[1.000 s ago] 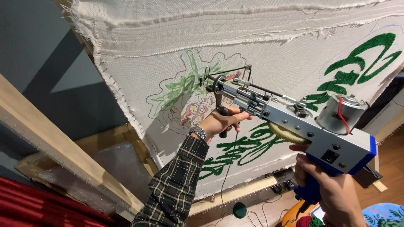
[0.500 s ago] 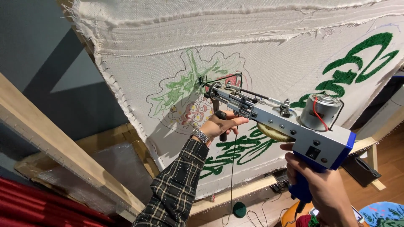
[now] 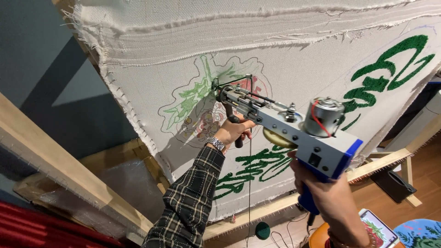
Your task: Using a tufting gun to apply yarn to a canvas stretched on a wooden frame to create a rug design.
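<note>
A grey and blue tufting gun (image 3: 294, 131) points at a stretched white cloth (image 3: 285, 69) with a drawn outline and green tufted shapes. My left hand (image 3: 235, 131), in a plaid sleeve with a wristwatch, grips the gun's black front handle near its needle end. My right hand (image 3: 324, 195) wraps the blue rear grip under the motor. A dark yarn strand (image 3: 249, 183) hangs down from the gun's front.
The cloth is nailed to a wooden frame (image 3: 55, 165) that slopes across the left and bottom. A tablet (image 3: 379, 229) showing a coloured picture lies at the lower right. A green yarn cone (image 3: 262, 230) stands on the wooden floor below.
The gun and both hands have shifted left and slightly down across the cloth, with the needle end now over the drawn outline's middle.
</note>
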